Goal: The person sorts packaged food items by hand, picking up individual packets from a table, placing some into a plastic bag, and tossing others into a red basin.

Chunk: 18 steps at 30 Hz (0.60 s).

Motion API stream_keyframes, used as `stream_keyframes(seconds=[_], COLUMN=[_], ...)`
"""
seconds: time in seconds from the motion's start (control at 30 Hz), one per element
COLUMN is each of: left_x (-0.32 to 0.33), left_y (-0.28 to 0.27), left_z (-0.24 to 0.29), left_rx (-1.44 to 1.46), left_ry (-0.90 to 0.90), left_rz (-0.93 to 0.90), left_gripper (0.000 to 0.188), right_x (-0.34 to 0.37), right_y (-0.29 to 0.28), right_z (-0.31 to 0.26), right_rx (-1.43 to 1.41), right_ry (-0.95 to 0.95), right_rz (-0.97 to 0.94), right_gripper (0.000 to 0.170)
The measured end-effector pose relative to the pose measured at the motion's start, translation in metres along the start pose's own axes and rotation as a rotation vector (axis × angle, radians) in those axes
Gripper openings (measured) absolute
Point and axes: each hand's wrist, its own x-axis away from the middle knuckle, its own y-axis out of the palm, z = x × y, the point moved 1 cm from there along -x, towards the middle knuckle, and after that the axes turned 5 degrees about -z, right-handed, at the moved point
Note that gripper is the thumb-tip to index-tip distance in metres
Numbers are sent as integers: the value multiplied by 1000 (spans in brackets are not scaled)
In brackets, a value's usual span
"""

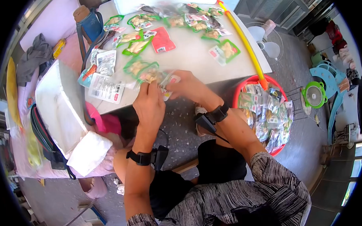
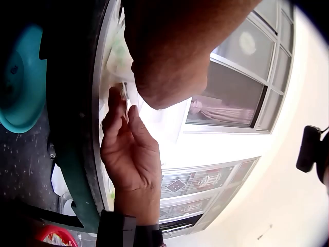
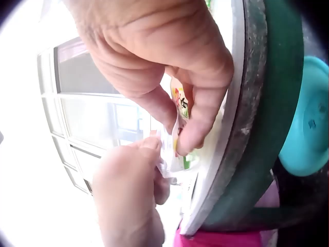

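Observation:
Close together over the table's near edge, both hands work on a small printed food packet [image 1: 171,82] with clear plastic about it. My right hand [image 1: 192,88] pinches the packet between thumb and fingers; colored print shows there in the right wrist view. Facing it, the left hand [image 1: 150,104] pinches the edge of the clear plastic [image 3: 167,152] with thumb and forefinger. Just beyond the fingers lie green-edged food packets [image 1: 137,68], somewhat blurred. White-backed packets [image 1: 105,88] rest to the left of the hands.
The white table [image 1: 187,61] bears several more green-edged packets and a red packet [image 1: 162,40]. A yellow tube [image 1: 244,41] runs along its right side. A red basin [image 1: 279,89] full of packets stands right. Left are a white foam box [image 1: 55,105] and a blue bottle [image 1: 89,28].

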Motion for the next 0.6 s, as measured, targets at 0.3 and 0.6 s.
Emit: stream_keyframes(seconds=[0.3,0.6], left_x=[4,3], left_y=[-8,-13], left_z=[1,-2], left_rx=[-228,-65], left_ry=[-8,-85], left_rz=[-86,-44], left_gripper=[8,8], right_x=[-16,-19], right_y=[8,14], right_z=[13,5], right_rx=[-41,171], right_ry=[-58,61], right_rz=[-67,53], right_gripper=[12,18])
